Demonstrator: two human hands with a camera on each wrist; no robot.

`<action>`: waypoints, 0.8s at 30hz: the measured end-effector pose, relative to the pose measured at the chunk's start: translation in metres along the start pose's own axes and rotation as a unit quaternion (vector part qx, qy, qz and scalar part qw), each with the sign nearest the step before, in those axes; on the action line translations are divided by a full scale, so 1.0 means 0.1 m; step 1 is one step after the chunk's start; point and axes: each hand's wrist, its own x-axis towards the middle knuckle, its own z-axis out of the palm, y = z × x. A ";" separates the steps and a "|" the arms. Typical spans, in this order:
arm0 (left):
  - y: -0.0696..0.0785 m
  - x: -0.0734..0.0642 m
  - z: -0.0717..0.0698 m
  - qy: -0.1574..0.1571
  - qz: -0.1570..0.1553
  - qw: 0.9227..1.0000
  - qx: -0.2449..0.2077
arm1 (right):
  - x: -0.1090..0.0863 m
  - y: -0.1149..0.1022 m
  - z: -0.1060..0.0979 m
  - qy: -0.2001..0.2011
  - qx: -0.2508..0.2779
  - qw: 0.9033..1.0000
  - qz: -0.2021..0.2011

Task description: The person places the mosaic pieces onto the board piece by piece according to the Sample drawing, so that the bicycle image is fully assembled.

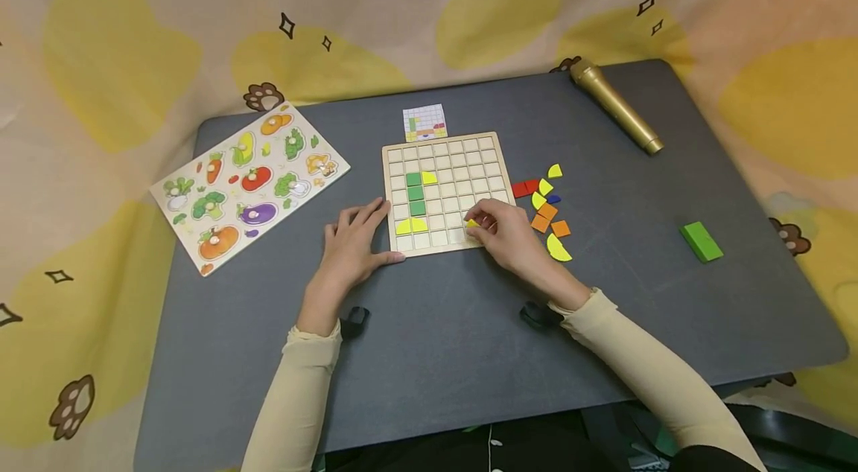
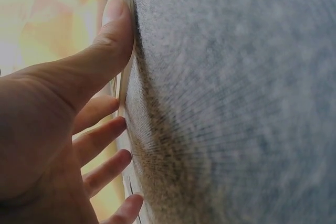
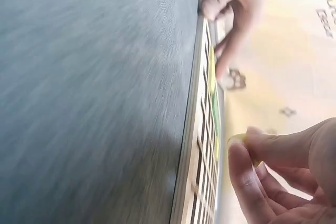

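Observation:
A wooden grid board [image 1: 459, 187] lies in the middle of the table in the head view. On its left part sit a column of green squares [image 1: 415, 193] and several yellow pieces [image 1: 411, 225]. My left hand [image 1: 351, 245] rests at the board's lower left corner, thumb on the front edge and fingers spread along the left side. Over the lower right cells, my right hand [image 1: 506, 234] pinches a small yellow piece [image 3: 237, 138] between thumb and index finger. In the right wrist view, that piece is mostly covered by the fingertips, above the board.
Right of the board lie loose red [image 1: 525, 188], orange [image 1: 560, 228], yellow [image 1: 558, 248] and blue [image 1: 553, 199] pieces. A patterned card [image 1: 425, 122] touches the far edge. Farther out are a vegetable puzzle [image 1: 251, 185], a gold microphone [image 1: 617, 107] and a green block [image 1: 701, 242].

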 end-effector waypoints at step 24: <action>-0.01 -0.01 0.03 0.007 0.005 1.000 0.014 | 0.42 -0.38 0.75 -0.082 0.022 0.996 -0.035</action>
